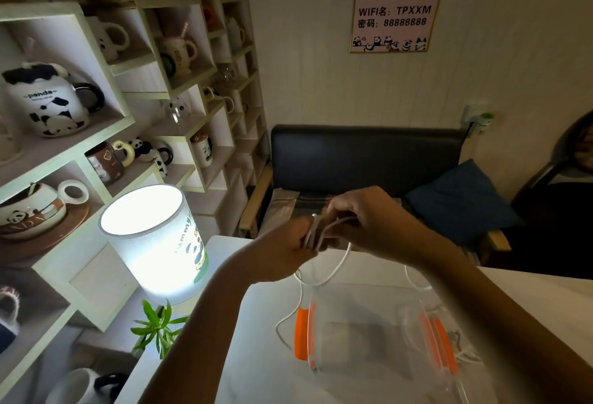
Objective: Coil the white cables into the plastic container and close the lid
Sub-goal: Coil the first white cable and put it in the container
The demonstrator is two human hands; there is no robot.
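- Clear plastic container (pixel 362 336) with orange latches sits on the white bench (pixel 256 323), nearest the camera; lid state unclear through the blur.
- White cable (pixel 343 259) hangs in a loop from the hands down toward the container; more slack lies on the bench at both sides of it.
- Left hand (pixel 282 243) grips a bundle of cable loops above the container.
- Right hand (pixel 369 220) touches the left, fingers pinching a strand at the bundle.
- Lit panda lamp (pixel 157 243) stands left on the bench; dark sofa (pixel 365 156) behind.
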